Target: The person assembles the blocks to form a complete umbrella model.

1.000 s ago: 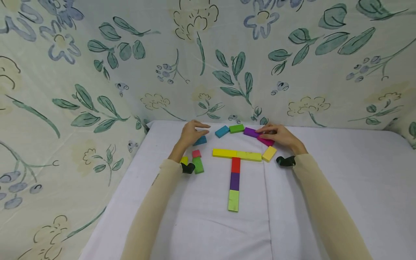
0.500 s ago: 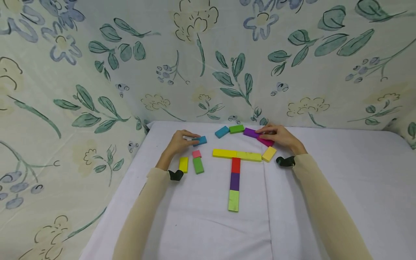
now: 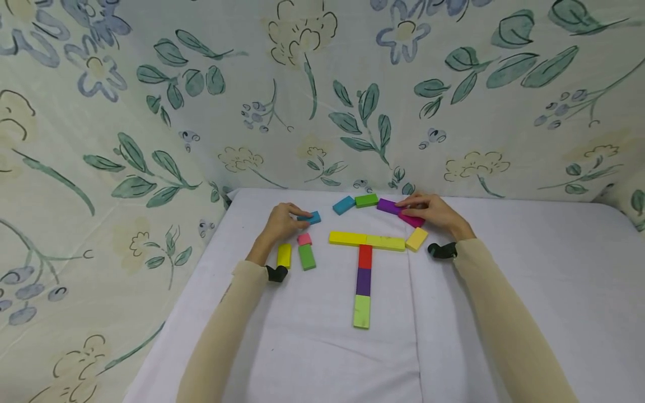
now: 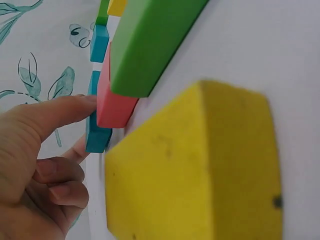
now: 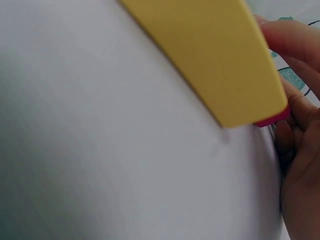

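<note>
In the head view my left hand point(image 3: 283, 221) pinches a blue block point(image 3: 314, 217) by its left end, at the far left of the table. The left wrist view has the thumb point(image 4: 75, 107) against that block's side, partly behind a pink block point(image 4: 112, 107). My right hand point(image 3: 434, 211) grips a magenta block point(image 3: 413, 219) between thumb and fingers, with a fingertip over the right end of the purple block point(image 3: 388, 206) beside it. Close below lies a light-yellow block point(image 3: 417, 239), which covers most of the magenta one in the right wrist view.
Another blue block point(image 3: 344, 205) and a green block point(image 3: 366, 200) continue the arc leftward from the purple one. Yellow blocks point(image 3: 347, 238) top a T whose stem includes a red block point(image 3: 365, 256). A yellow block point(image 3: 284, 256) and a green block point(image 3: 307, 257) lie near the left wrist.
My left hand came down and left from above the blue block, took hold of its left end, then shifted slightly rightward. The right hand stayed in place.
</note>
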Demonstrator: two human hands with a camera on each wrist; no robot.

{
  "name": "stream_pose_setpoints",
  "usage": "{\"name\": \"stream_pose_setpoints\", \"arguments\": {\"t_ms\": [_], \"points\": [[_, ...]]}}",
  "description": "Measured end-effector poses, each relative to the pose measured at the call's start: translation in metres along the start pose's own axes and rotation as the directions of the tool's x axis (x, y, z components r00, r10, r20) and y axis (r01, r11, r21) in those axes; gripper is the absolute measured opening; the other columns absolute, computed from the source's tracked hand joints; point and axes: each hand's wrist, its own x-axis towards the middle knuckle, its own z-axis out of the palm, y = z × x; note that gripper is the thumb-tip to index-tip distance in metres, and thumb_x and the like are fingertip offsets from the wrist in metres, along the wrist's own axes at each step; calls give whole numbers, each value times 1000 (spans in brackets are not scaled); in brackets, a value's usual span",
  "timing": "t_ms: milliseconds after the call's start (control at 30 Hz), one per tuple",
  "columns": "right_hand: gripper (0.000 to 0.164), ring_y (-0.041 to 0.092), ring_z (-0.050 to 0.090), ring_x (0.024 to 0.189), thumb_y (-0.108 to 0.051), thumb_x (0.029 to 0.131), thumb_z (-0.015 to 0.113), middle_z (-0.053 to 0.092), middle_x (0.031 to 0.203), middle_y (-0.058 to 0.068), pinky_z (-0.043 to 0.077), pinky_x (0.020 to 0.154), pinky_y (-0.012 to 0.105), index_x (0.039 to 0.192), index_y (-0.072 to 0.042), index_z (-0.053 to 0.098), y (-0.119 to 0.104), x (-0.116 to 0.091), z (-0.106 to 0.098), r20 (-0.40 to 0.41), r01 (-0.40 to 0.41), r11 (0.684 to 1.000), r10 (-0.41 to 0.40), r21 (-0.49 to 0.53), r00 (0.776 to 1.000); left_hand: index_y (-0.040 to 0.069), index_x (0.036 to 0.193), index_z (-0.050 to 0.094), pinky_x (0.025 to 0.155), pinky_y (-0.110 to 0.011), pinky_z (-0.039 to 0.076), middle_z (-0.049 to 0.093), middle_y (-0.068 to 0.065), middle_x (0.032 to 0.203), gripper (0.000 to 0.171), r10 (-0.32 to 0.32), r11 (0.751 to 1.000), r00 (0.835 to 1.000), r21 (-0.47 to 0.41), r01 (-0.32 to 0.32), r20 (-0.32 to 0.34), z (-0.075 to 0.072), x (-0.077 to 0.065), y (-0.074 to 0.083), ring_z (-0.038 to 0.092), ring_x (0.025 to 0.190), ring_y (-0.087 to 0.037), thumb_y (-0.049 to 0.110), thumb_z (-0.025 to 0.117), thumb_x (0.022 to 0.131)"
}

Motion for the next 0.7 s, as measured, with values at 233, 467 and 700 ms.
{"name": "stream_pose_setpoints", "arguments": {"t_ms": [233, 467, 700], "points": [[39, 32, 43, 128, -34, 100, 70, 54, 136, 14, 34, 112, 53, 135, -17, 71, -1, 0, 0, 10, 4, 1000, -4, -10, 1000, 14, 105, 84, 91, -40, 50, 69, -10, 117, 17, 85, 996, 991, -23, -87, -105, 11, 1, 8, 59, 107, -30, 23, 82, 90], [39, 33, 41, 130, -35, 99, 71, 52, 138, 14, 33, 113, 54, 134, -19, 71, -1, -1, 0, 6, -20, 1000, 20, 3, 1000, 16, 107, 84, 95, -41, 50, 70, -9, 115, 19, 60, 997, 993, 44, -56, -98, 24, 0, 19, 60, 107, -29, 23, 83, 89], [40, 36, 38, 134, -34, 97, 73, 50, 142, 15, 28, 118, 62, 133, -18, 72, -1, -2, 0, -1, -25, 1000, 25, 18, 1000, 25, 128, 75, 106, -45, 48, 68, -7, 128, 38, 66, 997, 996, 38, -69, 67, 17, 1, 17, 58, 118, -28, 27, 82, 90]]}}
